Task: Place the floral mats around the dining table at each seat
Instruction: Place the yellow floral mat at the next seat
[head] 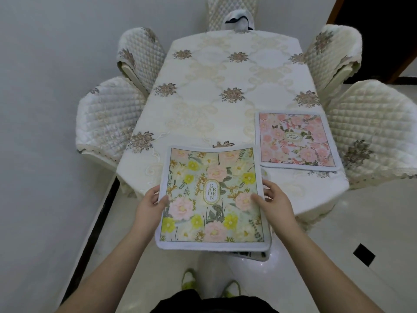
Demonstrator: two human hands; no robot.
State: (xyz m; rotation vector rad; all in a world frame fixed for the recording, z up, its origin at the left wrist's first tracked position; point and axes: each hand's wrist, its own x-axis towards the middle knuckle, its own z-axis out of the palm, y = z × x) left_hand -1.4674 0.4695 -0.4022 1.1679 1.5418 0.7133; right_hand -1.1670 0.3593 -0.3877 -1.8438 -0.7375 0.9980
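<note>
Both hands come up from the bottom of my view, carrying the mats just short of the near end of the dining table (225,91). My left hand (150,205) grips the left edge of the yellow-flowered mat (212,197), thumb on top and fingers tucked out of sight beneath. My right hand (274,203) grips the right edge the same way, thumb lying across the print. Under this mat, at its near right corner, a second edge (255,255) peeks out, so I judge I am holding a small stack; how many I cannot tell.

The mat's far edge overhangs the table's near end and curls upward a little. A pink-flowered mat (296,141) already lies flat on the table's right side, in front of the near right chair (370,136).

To do this step well, I would settle which seat it serves first, most likely the near left chair (108,118). I would peel off only the top mat, lower its far edge first, then smooth it flat. Squaring it to the table edge and mirroring the pink one would keep the settings even. The embroidered cloth looks loose, so dragging could rumple it.
</note>
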